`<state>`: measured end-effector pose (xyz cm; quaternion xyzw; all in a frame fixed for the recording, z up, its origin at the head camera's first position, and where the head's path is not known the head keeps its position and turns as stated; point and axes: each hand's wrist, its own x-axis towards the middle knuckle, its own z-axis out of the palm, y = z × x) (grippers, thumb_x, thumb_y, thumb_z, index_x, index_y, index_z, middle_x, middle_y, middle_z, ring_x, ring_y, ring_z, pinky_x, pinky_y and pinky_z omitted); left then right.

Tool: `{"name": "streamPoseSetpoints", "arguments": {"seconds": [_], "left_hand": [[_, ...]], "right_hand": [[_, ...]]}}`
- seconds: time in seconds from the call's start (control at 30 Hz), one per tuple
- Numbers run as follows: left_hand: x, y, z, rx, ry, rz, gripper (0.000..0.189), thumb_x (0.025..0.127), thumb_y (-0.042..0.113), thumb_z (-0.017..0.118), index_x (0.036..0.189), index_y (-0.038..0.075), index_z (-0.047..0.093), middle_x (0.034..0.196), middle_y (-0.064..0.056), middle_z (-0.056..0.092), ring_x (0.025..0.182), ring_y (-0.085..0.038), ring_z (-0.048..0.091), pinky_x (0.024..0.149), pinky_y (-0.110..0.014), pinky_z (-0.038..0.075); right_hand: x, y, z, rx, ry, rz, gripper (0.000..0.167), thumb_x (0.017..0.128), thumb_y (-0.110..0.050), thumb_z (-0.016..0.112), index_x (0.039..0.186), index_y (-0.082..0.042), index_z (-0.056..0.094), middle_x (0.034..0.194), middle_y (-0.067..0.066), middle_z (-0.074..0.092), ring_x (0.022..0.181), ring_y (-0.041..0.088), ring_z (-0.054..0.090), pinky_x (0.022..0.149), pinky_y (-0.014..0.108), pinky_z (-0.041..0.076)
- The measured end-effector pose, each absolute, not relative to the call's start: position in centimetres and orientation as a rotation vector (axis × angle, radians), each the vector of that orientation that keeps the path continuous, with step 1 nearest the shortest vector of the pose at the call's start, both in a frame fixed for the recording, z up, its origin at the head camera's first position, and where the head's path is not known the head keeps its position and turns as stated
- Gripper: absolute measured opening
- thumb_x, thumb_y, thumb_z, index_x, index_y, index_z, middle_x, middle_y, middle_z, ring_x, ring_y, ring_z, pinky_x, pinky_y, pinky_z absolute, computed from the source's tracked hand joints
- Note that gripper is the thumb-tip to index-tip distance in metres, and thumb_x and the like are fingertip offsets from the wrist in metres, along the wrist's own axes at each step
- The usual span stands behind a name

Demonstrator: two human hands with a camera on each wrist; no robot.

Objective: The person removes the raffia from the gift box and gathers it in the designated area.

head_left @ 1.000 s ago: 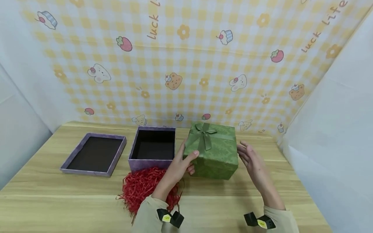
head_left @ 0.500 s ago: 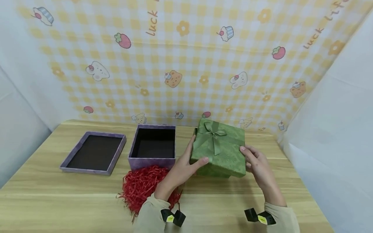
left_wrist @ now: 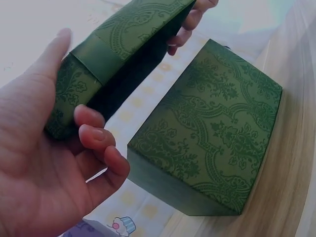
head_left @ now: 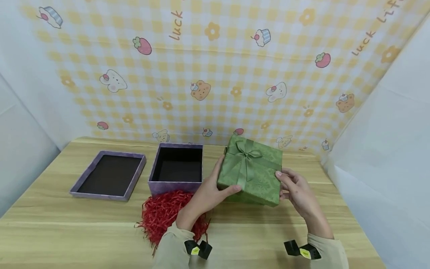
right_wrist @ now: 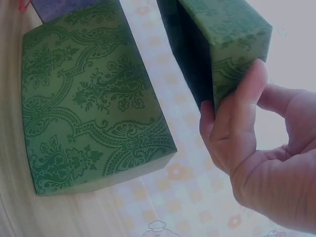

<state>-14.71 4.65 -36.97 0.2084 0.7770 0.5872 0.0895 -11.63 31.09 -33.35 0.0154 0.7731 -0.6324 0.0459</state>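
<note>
My left hand (head_left: 209, 191) and right hand (head_left: 299, 194) grip the green lid (head_left: 256, 172), held apart above its box (left_wrist: 212, 131), whose inside I cannot make out.

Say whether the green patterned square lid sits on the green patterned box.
No: the left wrist view shows a clear gap between the lid and the box.

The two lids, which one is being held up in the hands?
The green lid with the bow, held between left hand and right hand; the purple lid lies inside-up on the table.
</note>
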Motion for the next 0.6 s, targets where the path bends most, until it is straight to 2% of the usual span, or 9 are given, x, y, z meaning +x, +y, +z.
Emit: {"name": "streamPoseSetpoints", "arguments": {"seconds": [0.1, 0.13, 0.17, 0.23, 0.33, 0.4, 0.43, 0.5, 0.6], "left_hand": [[-14.8, 4.3, -36.9, 0.662, 2.265, 1.765, 0.076, 0.090, 0.055, 0.050, 0.145, 0.045, -0.003, 0.127, -0.016, 0.050, 0.109, -0.030, 0.054, 0.087, -0.044, 0.042], [-14.9, 4.2, -37.0, 0.677, 2.252, 1.771, 0.071, 0.093, 0.052, 0.046, 0.145, 0.044, -0.002, 0.113, -0.017, 0.057, 0.099, -0.030, 0.058, 0.081, -0.042, 0.045], [-14.9, 4.1, -36.9, 0.693, 2.236, 1.782, 0.066, 0.096, 0.049, 0.042, 0.146, 0.043, -0.001, 0.098, -0.016, 0.058, 0.090, -0.029, 0.060, 0.076, -0.040, 0.046], [-14.9, 3.8, -36.8, 0.720, 2.191, 1.819, 0.058, 0.100, 0.041, 0.037, 0.147, 0.040, 0.003, 0.075, -0.012, 0.051, 0.069, -0.026, 0.058, 0.068, -0.037, 0.047], [-14.4, 3.2, -35.4, 0.750, 2.198, 1.825, 0.054, 0.102, 0.031, 0.033, 0.151, 0.026, 0.010, 0.069, -0.009, 0.048, 0.066, -0.019, 0.059, 0.068, -0.036, 0.047], [-14.2, 3.0, -34.9, 0.753, 2.211, 1.826, 0.052, 0.103, 0.030, 0.032, 0.151, 0.023, 0.013, 0.071, -0.009, 0.051, 0.065, -0.020, 0.059, 0.068, -0.037, 0.047], [-14.3, 3.0, -34.9, 0.748, 2.236, 1.817, 0.051, 0.103, 0.031, 0.031, 0.150, 0.022, 0.014, 0.079, -0.010, 0.057, 0.077, -0.021, 0.062, 0.073, -0.039, 0.046], [-14.5, 3.2, -35.5, 0.736, 2.298, 1.817, 0.049, 0.103, 0.035, 0.030, 0.149, 0.022, 0.022, 0.080, -0.011, 0.058, 0.093, -0.022, 0.061, 0.080, -0.041, 0.046], [-15.3, 3.6, -37.0, 0.713, 2.399, 1.861, 0.048, 0.102, 0.041, 0.029, 0.144, 0.019, 0.036, 0.111, -0.010, 0.060, 0.114, -0.023, 0.052, 0.090, -0.043, 0.042]], "right_hand": [[-11.7, 31.0, -33.3, 0.039, 2.384, -1.940, 0.063, 0.098, -0.029, 0.048, 0.141, 0.008, 0.021, 0.122, 0.020, 0.047, 0.059, 0.009, 0.050, 0.055, 0.031, 0.051], [-11.7, 31.0, -33.3, 0.036, 2.394, -1.951, 0.061, 0.098, -0.027, 0.049, 0.140, 0.008, 0.023, 0.116, 0.017, 0.050, 0.058, 0.010, 0.050, 0.054, 0.032, 0.051], [-11.7, 31.0, -33.3, 0.032, 2.403, -1.967, 0.059, 0.098, -0.026, 0.049, 0.140, 0.007, 0.025, 0.112, 0.013, 0.053, 0.057, 0.010, 0.050, 0.053, 0.032, 0.051], [-11.7, 31.0, -33.2, 0.014, 2.410, -2.013, 0.056, 0.098, -0.023, 0.050, 0.139, 0.007, 0.026, 0.106, 0.006, 0.056, 0.055, 0.010, 0.049, 0.049, 0.030, 0.050], [-11.7, 31.0, -33.2, -0.028, 2.419, -2.079, 0.054, 0.097, -0.019, 0.051, 0.138, 0.007, 0.027, 0.104, 0.001, 0.060, 0.054, 0.010, 0.048, 0.046, 0.028, 0.049], [-11.7, 31.1, -33.2, -0.059, 2.427, -2.106, 0.053, 0.097, -0.017, 0.051, 0.138, 0.006, 0.028, 0.102, 0.001, 0.061, 0.054, 0.009, 0.048, 0.045, 0.027, 0.048], [-11.7, 31.1, -33.1, -0.072, 2.431, -2.116, 0.052, 0.097, -0.017, 0.051, 0.138, 0.006, 0.029, 0.099, 0.001, 0.062, 0.054, 0.009, 0.048, 0.044, 0.026, 0.048], [-11.6, 31.1, -33.1, -0.107, 2.450, -2.122, 0.049, 0.097, -0.017, 0.051, 0.136, 0.005, 0.032, 0.095, 0.002, 0.063, 0.054, 0.009, 0.049, 0.044, 0.026, 0.048], [-11.4, 31.1, -33.0, -0.154, 2.482, -2.125, 0.045, 0.097, -0.016, 0.051, 0.135, 0.004, 0.036, 0.093, 0.004, 0.064, 0.053, 0.010, 0.050, 0.042, 0.026, 0.047]]}}
